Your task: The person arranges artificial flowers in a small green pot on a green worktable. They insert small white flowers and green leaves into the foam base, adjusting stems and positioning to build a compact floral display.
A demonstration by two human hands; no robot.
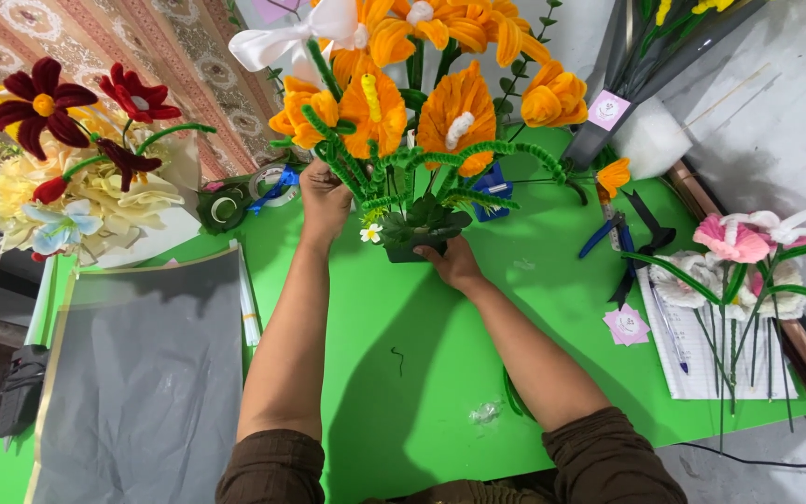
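A tall bunch of orange pipe-cleaner flowers (426, 107) with green fuzzy stems stands in a small dark pot (414, 250) on the green table (422, 373). My left hand (324, 201) reaches up into the green stems on the bunch's left side and grips them. My right hand (454, 263) holds the pot at its lower right edge. A white ribbon bow (291, 39) sits at the top left of the bunch, and a tiny white flower (371, 232) shows near the pot.
A bouquet of red, yellow and cream flowers (76, 159) lies at left, above grey wrapping sheets (142, 383). Tape rolls (272, 184) lie behind my left hand. At right are pliers (622, 233), pink and white flowers (748, 257), a notepad (692, 355) and a pen (669, 327).
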